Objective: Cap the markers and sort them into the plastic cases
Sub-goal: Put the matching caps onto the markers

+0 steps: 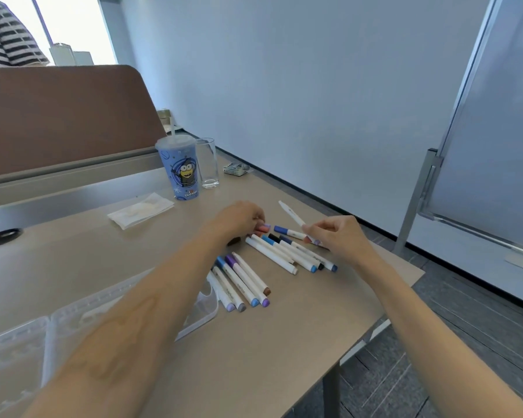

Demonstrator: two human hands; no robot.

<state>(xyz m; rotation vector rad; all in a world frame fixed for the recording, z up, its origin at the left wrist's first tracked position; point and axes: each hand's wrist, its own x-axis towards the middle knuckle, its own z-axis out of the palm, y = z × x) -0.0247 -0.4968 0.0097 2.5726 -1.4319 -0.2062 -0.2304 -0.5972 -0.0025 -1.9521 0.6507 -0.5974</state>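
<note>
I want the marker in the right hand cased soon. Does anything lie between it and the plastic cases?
Yes. The left forearm stretches across the plastic cases, and loose markers lie on the table between them and the marker in the right hand.

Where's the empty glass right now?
In the head view, the glass stands at the far side of the table, immediately right of the blue cartoon cup.
</note>
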